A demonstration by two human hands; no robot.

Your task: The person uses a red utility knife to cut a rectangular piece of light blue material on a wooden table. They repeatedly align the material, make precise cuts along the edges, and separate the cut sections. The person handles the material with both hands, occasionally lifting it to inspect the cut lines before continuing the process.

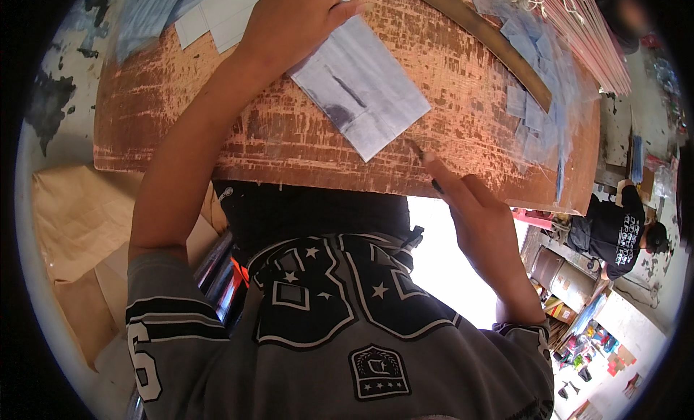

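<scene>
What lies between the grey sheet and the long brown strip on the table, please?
The head view shows only worn, bare tabletop between the sheet and strip.

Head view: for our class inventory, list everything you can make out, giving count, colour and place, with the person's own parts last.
table: 1, worn brown, top
flat sheet: 1, pale grey, under left hand
white sheets: count unclear, white, upper left
blue sheeting: count unclear, blue, upper-left corner
long strip: 1, brown, right of flat sheet
small pieces: several, bluish, table's right
rods: many, pink, upper right
brown paper: count unclear, brown, left
co-worker: 1, black top, far right
assorted items: many, mixed, lower right
thin tool: 1, dark, in right hand
shirt: 1, grey-black, bottom
left hand: 1, top
right hand: 1, right of centre
</scene>
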